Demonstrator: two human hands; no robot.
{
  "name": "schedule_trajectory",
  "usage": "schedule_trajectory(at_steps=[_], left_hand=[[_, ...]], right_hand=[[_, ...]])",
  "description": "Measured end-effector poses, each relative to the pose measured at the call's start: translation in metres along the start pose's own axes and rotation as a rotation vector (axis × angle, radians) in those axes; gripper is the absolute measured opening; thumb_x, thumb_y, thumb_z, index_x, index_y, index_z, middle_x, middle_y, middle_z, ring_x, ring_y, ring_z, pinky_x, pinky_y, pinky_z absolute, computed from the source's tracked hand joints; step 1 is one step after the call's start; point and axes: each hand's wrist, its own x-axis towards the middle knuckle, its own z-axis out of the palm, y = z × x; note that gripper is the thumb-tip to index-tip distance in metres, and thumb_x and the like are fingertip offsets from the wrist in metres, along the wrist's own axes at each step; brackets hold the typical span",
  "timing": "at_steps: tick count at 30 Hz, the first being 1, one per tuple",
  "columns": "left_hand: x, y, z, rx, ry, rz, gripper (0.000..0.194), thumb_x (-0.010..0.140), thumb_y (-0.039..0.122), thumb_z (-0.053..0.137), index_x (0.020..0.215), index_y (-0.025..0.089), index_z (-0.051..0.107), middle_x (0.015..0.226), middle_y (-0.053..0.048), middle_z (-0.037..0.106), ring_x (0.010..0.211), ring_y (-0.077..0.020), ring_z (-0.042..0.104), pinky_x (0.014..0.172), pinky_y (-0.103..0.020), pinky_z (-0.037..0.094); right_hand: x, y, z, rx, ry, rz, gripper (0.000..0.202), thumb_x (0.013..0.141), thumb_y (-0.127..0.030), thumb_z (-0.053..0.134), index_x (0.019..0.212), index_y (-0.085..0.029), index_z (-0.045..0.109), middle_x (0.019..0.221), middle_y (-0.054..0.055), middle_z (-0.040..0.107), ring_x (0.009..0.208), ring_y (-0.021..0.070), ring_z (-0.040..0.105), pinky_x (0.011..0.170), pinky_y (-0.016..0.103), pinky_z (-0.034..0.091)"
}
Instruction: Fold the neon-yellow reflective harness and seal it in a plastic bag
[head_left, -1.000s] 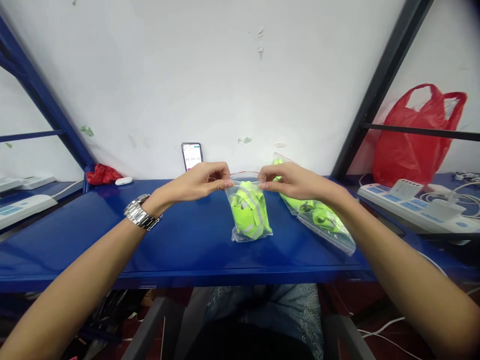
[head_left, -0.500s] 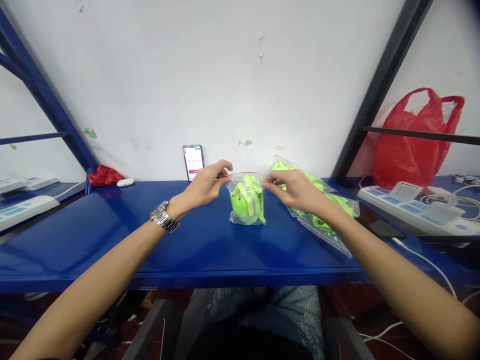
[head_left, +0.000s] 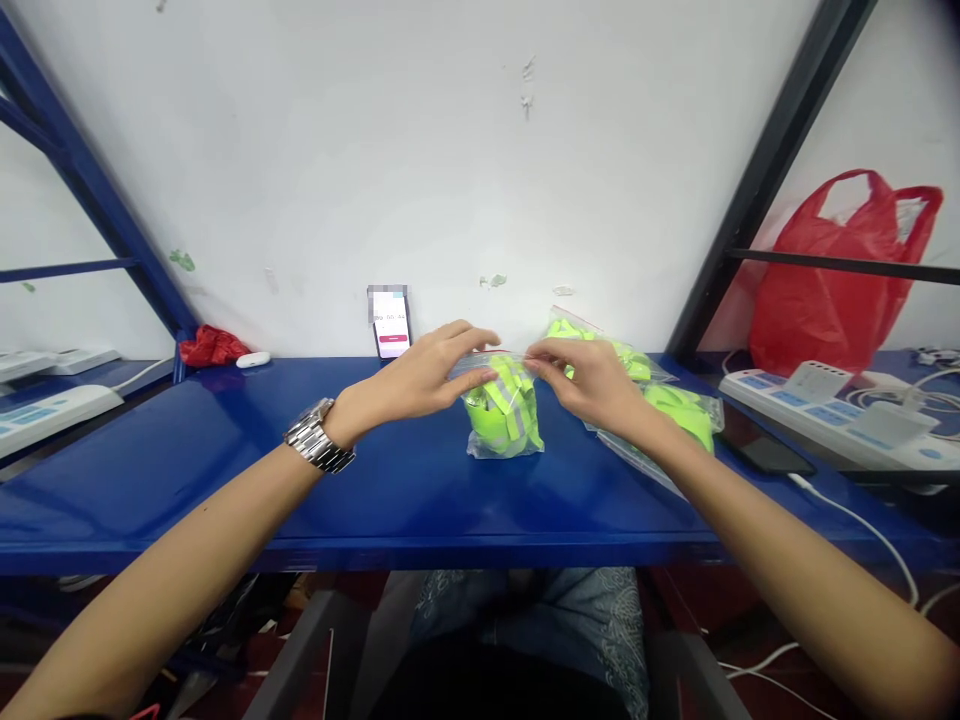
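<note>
A clear zip-lock bag [head_left: 504, 415] with a red line along its top stands on the blue table. Folded neon-yellow fabric with grey reflective strips fills it. My left hand [head_left: 431, 370], a metal watch at its wrist, has the bag's top edge between thumb and fingers, the thumb lying across the front. At the right end of that edge, my right hand [head_left: 581, 380] pinches the plastic. Behind and beside my right hand lie several similar bags [head_left: 679, 412] of neon-yellow fabric, partly hidden by my hand and forearm.
A phone [head_left: 390, 322] showing a timer leans on the wall. At the left are a red plastic bundle [head_left: 212, 346] and a small white case [head_left: 253, 359]. A dark phone [head_left: 765, 448], a power strip [head_left: 840, 415] and a red carrier bag [head_left: 832, 280] are at the right.
My left hand has slid right along the bag's top edge, its thumb now over the front. My right hand keeps its pinch at the other end. The bag sits slightly lower and further right.
</note>
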Motion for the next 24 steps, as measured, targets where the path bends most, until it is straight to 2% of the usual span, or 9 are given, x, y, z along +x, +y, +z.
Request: schedule_trajectory(at_steps=[2,4,7,11,16,20,24], left_hand=[[0.010,0.004,-0.001,-0.022,-0.047,-0.017,0.026,0.096,0.035,0.052,0.114,0.017,0.058,0.104,-0.008,0.065,0.093,-0.0182,0.060,0.078,-0.030,0.046],[0.019,0.006,0.000,-0.008,-0.091,-0.055,0.016,0.092,0.030,0.058,0.098,0.016,0.061,0.088,-0.005,0.065,0.079,-0.0159,0.059,0.069,-0.028,0.043],[0.026,0.008,0.004,0.011,-0.105,-0.072,0.014,0.088,0.026,0.063,0.082,0.016,0.055,0.071,-0.002,0.060,0.061,-0.0122,0.051,0.057,-0.026,0.036],[0.024,0.011,0.012,0.054,-0.110,-0.010,0.016,0.091,0.022,0.054,0.077,0.017,0.050,0.065,-0.001,0.055,0.055,-0.0117,0.045,0.052,-0.027,0.031],[0.016,0.012,0.016,0.138,-0.167,0.089,0.016,0.085,0.004,0.042,0.084,0.017,0.051,0.078,-0.007,0.060,0.063,-0.0152,0.050,0.056,-0.029,0.035],[0.016,0.008,0.013,0.085,-0.168,0.026,0.007,0.092,0.014,0.045,0.086,0.017,0.047,0.080,-0.007,0.060,0.063,-0.0150,0.051,0.056,-0.028,0.035],[0.021,0.005,0.005,0.085,-0.191,0.026,0.013,0.095,0.023,0.046,0.084,0.018,0.046,0.075,-0.005,0.059,0.060,-0.0143,0.048,0.055,-0.028,0.032]], right_hand=[[0.001,-0.001,0.001,0.003,-0.003,-0.022,0.017,0.092,-0.022,0.052,0.089,-0.018,0.069,0.078,0.004,0.070,0.068,0.0158,0.061,0.064,0.028,0.042],[0.002,-0.002,0.001,0.001,-0.008,-0.020,0.018,0.093,-0.020,0.051,0.087,-0.018,0.068,0.074,0.003,0.068,0.066,0.0149,0.059,0.063,0.028,0.041],[0.002,-0.003,-0.002,0.000,-0.012,-0.030,0.020,0.094,-0.021,0.049,0.088,-0.017,0.068,0.074,0.004,0.067,0.065,0.0149,0.057,0.063,0.028,0.041],[0.000,-0.004,-0.007,0.075,-0.060,-0.061,0.019,0.093,-0.024,0.051,0.095,-0.017,0.069,0.088,0.007,0.072,0.076,0.0178,0.063,0.069,0.030,0.045],[0.000,-0.009,-0.010,0.115,-0.119,0.002,0.017,0.089,-0.025,0.057,0.101,-0.018,0.068,0.092,0.008,0.073,0.078,0.0198,0.065,0.070,0.032,0.048],[0.002,-0.011,-0.008,0.067,-0.087,0.057,0.013,0.089,-0.024,0.055,0.090,-0.017,0.066,0.081,0.006,0.070,0.072,0.0183,0.062,0.066,0.031,0.045],[0.001,-0.012,-0.006,0.090,-0.063,0.085,0.014,0.090,-0.025,0.054,0.084,-0.017,0.063,0.073,0.003,0.067,0.065,0.0155,0.058,0.062,0.028,0.041]])
